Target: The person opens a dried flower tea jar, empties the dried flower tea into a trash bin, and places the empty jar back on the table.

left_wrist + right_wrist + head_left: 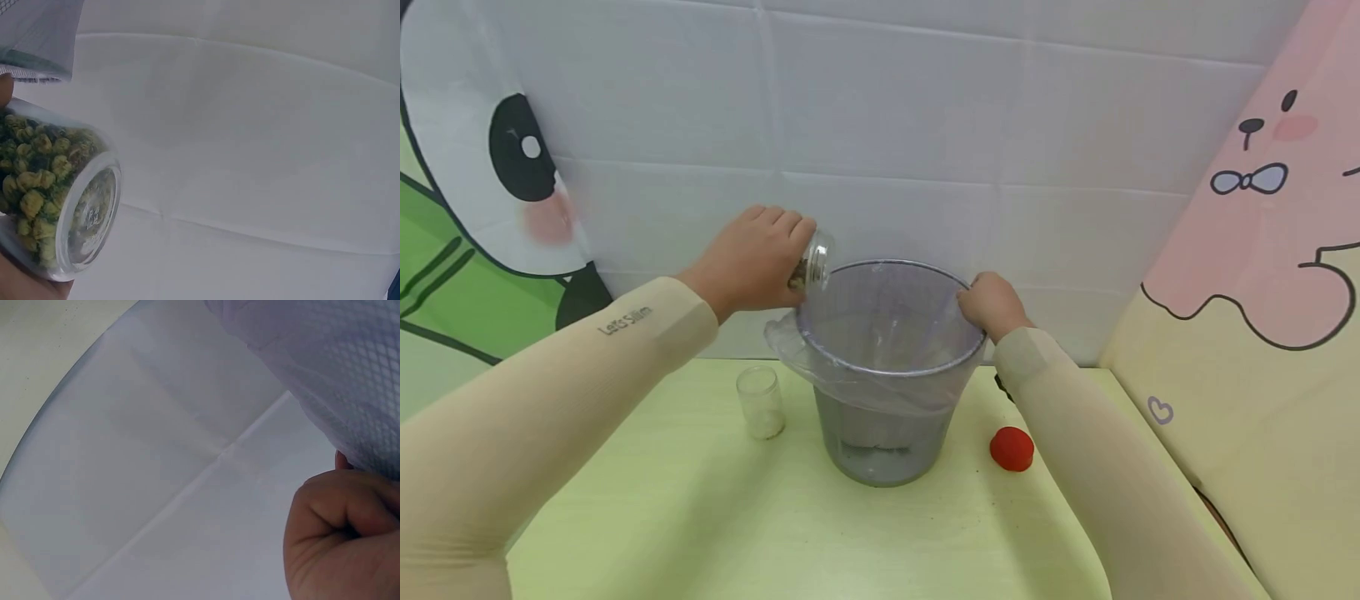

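Note:
A clear jar (44, 181) with dried yellow-green flower buds inside is gripped by my left hand (758, 257). It lies tipped on its side, its mouth toward the left rim of a grey mesh bin (880, 442). A thin translucent bag (872, 387) lines the bin and folds over its rim. With curled fingers my right hand (994, 304) holds the bin's right rim and the bag there. In the right wrist view the same hand (350, 534) is against the mesh side. Whether any buds lie in the bin cannot be made out.
To the bin's left stands a clear glass (762, 404) with something pale at its bottom. A red round lid-like object (1012, 449) lies to the right on the light green table (880, 550). A white sheet (887, 100) hangs close behind the bin.

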Demonstrator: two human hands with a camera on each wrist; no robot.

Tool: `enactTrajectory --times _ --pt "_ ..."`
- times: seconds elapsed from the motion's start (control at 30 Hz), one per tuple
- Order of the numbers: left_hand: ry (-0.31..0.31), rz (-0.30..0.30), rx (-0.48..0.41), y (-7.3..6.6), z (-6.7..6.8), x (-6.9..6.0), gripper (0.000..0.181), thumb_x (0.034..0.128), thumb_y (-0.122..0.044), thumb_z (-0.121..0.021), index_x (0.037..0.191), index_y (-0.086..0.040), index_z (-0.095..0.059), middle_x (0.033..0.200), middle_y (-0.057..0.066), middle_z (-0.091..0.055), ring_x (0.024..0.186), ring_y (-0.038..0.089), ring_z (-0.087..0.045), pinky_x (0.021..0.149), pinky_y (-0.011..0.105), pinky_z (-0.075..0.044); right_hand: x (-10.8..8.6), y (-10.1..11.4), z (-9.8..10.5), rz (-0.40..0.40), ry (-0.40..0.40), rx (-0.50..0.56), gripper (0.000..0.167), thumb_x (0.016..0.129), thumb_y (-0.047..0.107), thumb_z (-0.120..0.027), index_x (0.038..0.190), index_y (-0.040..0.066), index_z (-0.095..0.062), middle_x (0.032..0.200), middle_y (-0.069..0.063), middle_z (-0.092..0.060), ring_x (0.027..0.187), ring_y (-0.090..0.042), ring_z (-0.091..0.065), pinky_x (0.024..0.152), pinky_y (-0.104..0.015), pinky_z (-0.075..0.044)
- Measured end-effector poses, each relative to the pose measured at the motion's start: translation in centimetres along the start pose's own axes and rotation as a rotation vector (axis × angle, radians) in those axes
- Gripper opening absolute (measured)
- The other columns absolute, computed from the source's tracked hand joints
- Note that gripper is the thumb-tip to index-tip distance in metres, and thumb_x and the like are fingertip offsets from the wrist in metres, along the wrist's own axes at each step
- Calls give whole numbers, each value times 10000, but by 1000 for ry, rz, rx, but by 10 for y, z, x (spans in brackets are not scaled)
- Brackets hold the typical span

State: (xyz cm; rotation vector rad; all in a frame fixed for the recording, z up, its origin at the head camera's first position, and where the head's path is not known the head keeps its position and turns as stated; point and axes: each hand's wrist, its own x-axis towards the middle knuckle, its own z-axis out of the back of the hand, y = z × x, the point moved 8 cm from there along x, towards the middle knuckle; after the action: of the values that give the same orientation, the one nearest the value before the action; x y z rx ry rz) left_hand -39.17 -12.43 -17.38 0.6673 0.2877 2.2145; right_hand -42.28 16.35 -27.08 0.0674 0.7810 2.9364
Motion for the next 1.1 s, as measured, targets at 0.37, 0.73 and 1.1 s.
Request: enactTrajectory --times 0.37,0.73,1.1 --pt "-49 -144 176 -10 3 2 779 704 -303 -942 1257 56 -526 1142 210 -604 1117 400 -581 1025 504 -453 2 -1 0 -3 -6 0 410 1075 255 -472 1240 -94 -611 1265 -246 -628 1109 -367 -597 990 -506 -491" --pt "-57 -192 288 -11 0 -1 874 669 -321 -974 1307 62 -517 1188 220 -593 1134 398 -568 1022 493 -447 3 -1 -2 -20 13 39 419 1081 264 -473 1286 -80 -596 1300 -232 -614 1118 -347 -588 981 -504 -493" --pt "-139 -253 333 -16 7 0 579 772 -129 -841 1228 61 -539 1131 209 -622 1077 401 -587 1008 481 -459 4 -1 -2 -18 5 13 449 1083 261 -461 1332 -94 -578 1354 -249 -595 1176 -365 -587 1019 -510 -480"
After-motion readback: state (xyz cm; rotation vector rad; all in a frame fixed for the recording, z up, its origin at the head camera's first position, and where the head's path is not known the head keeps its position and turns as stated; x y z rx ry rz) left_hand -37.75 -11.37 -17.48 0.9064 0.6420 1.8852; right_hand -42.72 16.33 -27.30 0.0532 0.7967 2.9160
